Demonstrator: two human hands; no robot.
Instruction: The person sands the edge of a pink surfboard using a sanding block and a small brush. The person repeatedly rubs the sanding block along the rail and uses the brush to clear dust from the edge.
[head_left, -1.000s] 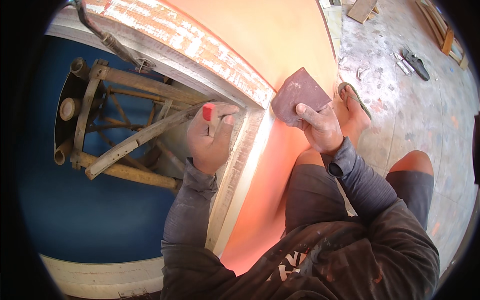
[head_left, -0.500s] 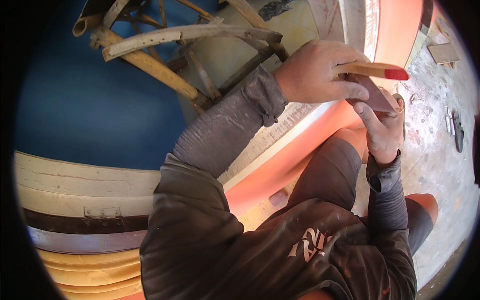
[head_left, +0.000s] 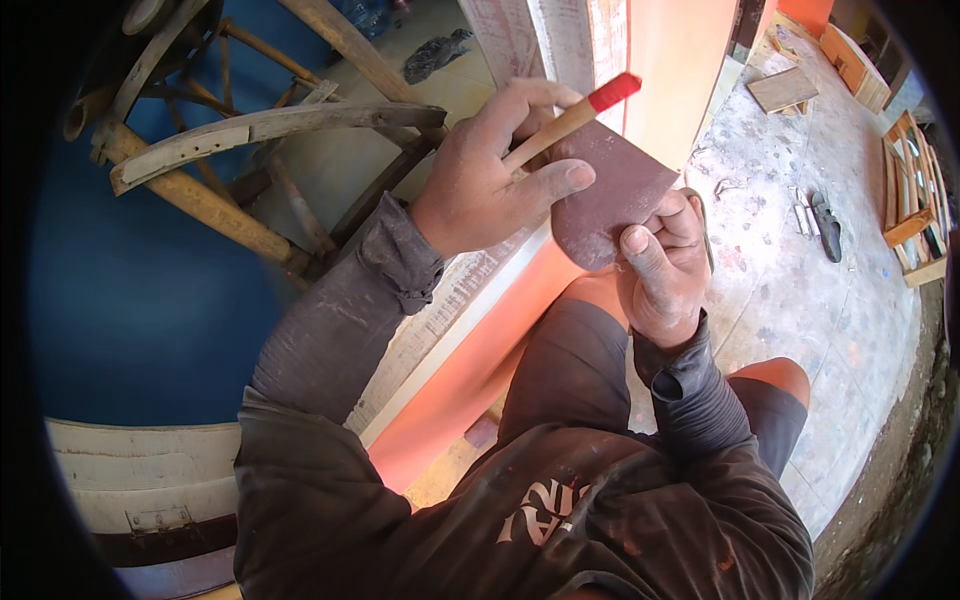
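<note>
Dusty, thin maroon sheet (head_left: 618, 185), edge-on earlier, now faces up; right hand (head_left: 663, 275) pinches its lower edge; left hand (head_left: 490, 178) grips slim, red-tipped wooden stick (head_left: 566, 127).

A Place of Painting or Repair Work

This seems to be a building site, with painting or repair in progress. The pale floor (head_left: 755, 215) carries many paint-like spots. Beside the orange wall (head_left: 450, 400), the frame (head_left: 430, 322) has worn, patchy paint. A rough wooden structure (head_left: 185, 205) is before the blue surface (head_left: 150, 350), and boards (head_left: 783, 90) lie loose.
</note>
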